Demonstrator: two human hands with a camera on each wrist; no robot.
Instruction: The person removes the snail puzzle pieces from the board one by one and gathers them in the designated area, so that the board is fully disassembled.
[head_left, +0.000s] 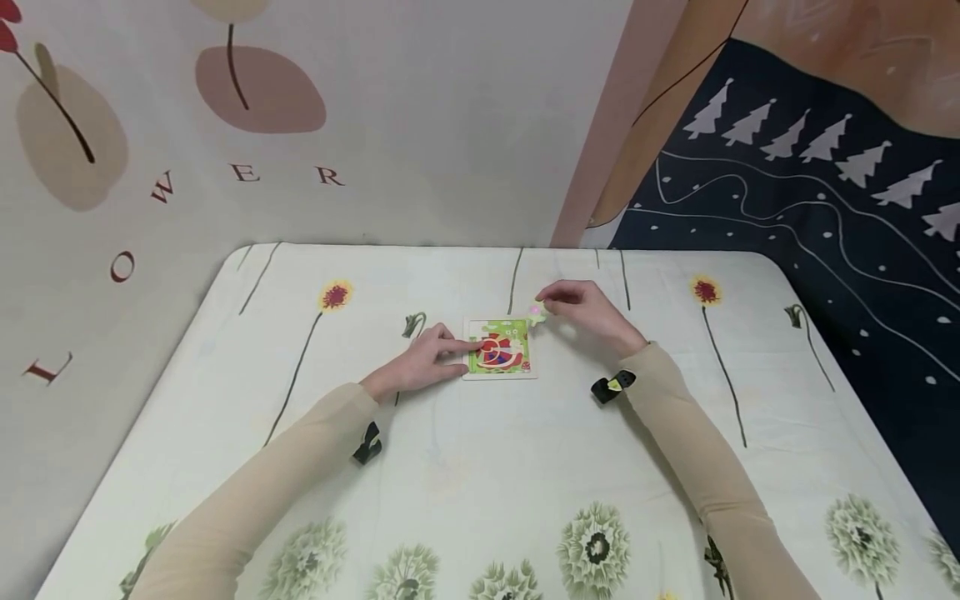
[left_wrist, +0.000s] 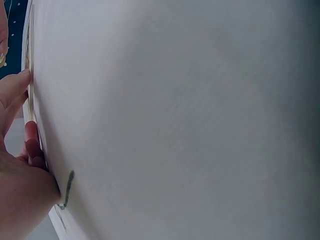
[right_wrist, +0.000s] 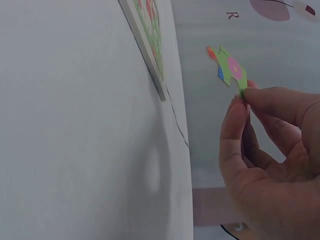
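A small square jigsaw puzzle (head_left: 510, 367) in a pale frame lies flat on the table, its picture green, red and blue. My left hand (head_left: 426, 360) rests at its left side, the straight index finger touching the picture and the thumb at the frame's lower left. In the left wrist view, this hand (left_wrist: 20, 150) is seen edge-on against the board. Off the puzzle's upper right corner, my right hand (head_left: 588, 312) pinches a puzzle piece (head_left: 536, 314). The right wrist view shows the piece (right_wrist: 232, 67) raised above the table, green with a pink flower and red and blue parts.
A white cloth (head_left: 480, 467) printed with flowers covers the table. Behind it stands a pale wall (head_left: 450, 125) with printed letters, and a dark tree-patterned hanging (head_left: 825, 208) is at the right. Black straps (head_left: 613, 387) sit at both wrists.
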